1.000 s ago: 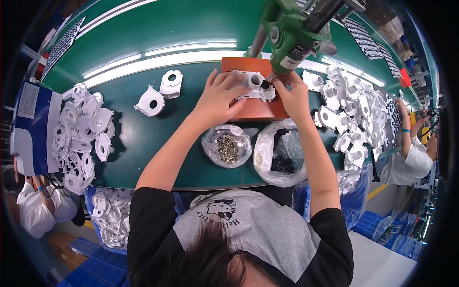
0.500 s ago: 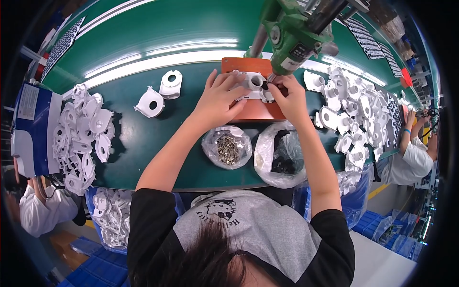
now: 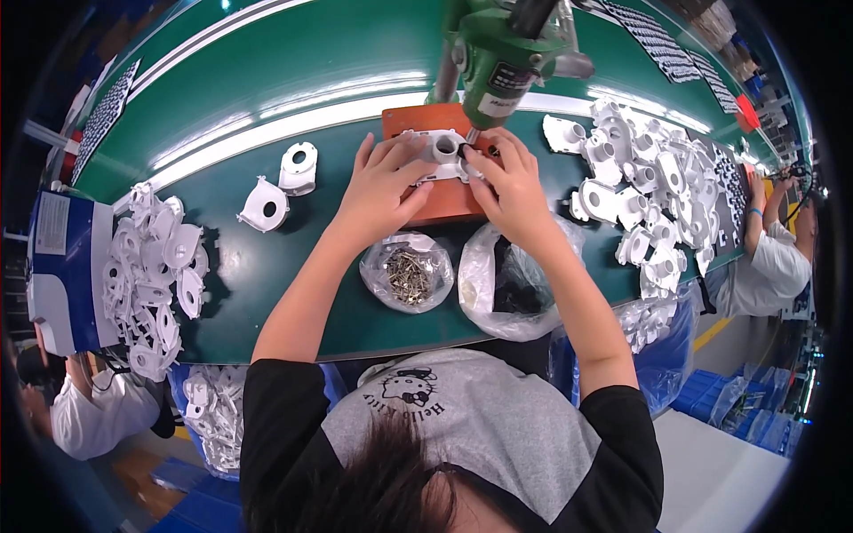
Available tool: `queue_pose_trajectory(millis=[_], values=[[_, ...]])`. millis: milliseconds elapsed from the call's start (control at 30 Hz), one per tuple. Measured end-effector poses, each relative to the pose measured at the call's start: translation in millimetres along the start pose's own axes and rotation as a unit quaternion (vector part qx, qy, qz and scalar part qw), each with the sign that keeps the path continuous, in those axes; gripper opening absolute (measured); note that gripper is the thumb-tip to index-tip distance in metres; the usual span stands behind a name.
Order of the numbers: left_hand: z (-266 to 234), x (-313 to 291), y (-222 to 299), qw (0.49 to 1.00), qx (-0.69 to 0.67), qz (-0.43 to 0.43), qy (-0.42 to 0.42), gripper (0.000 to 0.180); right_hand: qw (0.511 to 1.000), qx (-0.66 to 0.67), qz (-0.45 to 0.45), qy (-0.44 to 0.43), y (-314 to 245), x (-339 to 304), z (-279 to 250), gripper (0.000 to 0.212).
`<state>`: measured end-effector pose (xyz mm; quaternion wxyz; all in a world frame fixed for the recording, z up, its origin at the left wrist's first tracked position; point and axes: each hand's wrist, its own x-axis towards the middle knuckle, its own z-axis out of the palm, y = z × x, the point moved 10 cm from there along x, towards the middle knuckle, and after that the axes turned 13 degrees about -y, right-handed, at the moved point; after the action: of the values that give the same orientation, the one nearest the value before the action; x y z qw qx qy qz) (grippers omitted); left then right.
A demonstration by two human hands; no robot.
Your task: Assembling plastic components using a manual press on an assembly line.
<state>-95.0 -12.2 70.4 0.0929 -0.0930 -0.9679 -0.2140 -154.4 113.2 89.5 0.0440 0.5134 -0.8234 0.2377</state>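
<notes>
I have the white part (image 3: 445,155) flat on the orange block (image 3: 447,209), between the hands and under the green machine (image 3: 490,96). The left hand (image 3: 384,188) is spread over the part's left end, thumb apart at the near edge. The right hand (image 3: 508,186) is bent at the right end, index fingertip against a small black piece (image 3: 463,151); I can't tell whether the thumb pinches it too.

My worry is that fingertip: it sits just beside the machine's slim tip (image 3: 473,135), so any drop of the tip could nip it. If the left palm lifted, the part could skid or twist on the block, and a loose touch could tip the black piece out of line.

The right fingers hide the part's right end, the left ones its other end. The machine's top is cut off, and the dark bag's (image 3: 478,298) contents blur.
</notes>
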Motion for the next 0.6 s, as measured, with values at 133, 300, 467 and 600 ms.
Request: queue_pose_trajectory(millis=[133, 300, 467, 600], values=[[-0.3, -1.6, 3.1, 1.000, 0.001, -0.008, -0.008, 0.027, 0.997, -0.065, 0.015, -0.039, -0.2, -12.4, 5.7, 0.042], [0.4, -1.1, 15.8, 0.999, 0.049, -0.015, -0.015, 0.047, 0.951, 0.221, 0.137, 0.166, 92.9, -17.7, -65.7, 0.029], [-4.7, 1.1, 27.9, 0.999, 0.049, 0.003, 0.021, 0.065, 0.912, 0.306, 0.022, 0.272, 132.1, 61.4, -201.5, 0.028], [-1.9, 4.1, 34.2, 0.998, 0.049, 0.004, 0.025, 0.068, 0.939, 0.165, -0.088, 0.290, 123.6, 146.3, -247.1, 0.033]])
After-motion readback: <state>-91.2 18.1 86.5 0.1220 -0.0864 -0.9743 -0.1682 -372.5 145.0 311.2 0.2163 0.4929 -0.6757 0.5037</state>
